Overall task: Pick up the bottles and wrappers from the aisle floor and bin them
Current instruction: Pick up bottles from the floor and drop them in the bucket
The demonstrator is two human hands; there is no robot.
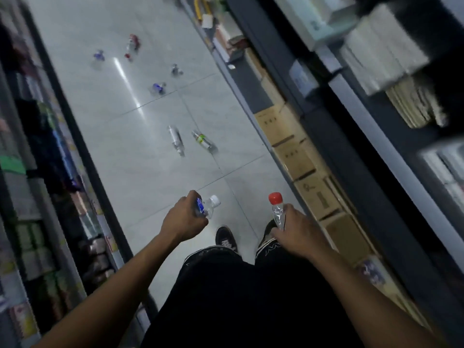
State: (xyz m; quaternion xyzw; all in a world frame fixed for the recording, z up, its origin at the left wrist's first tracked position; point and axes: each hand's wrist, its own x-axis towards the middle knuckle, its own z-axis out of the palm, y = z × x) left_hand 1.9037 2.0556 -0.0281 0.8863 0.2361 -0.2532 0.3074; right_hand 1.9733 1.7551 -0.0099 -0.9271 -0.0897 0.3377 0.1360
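Both hands are occupied, each wrapped round a plastic bottle. By the left hand (184, 221) a clear bottle with a white cap and blue label (207, 206) is gripped, its cap pointing up and to the right. By the right hand (297, 231) a clear bottle with a red cap (277, 209) is held nearly upright, the cap standing above the fingers. The two hands are kept apart, one on each side of the person's dark shoes (226, 238), above the pale tiled aisle floor (140, 172).

Further litter is seen lying on the floor ahead. Two clear bottles are found side by side just beyond the hands: a plain one (176, 140) and one with a green and white label (204, 143). Farther up the aisle a small bottle with a blue label (158, 88) is seen, and near it a dark small item (176, 70), too blurred to be named with certainty. At the far end a bottle with a red label and red cap (132, 47) and another blue-labelled piece (98, 56), possibly a bottle or a wrapper, are seen well apart from the rest.

The aisle is bordered on the right by dark shelving, with cardboard boxes (296, 156) lined up along its lowest level and stacks of paper goods (384, 49) above. On the left, shelves of packaged goods (35, 247) are seen, blurred.
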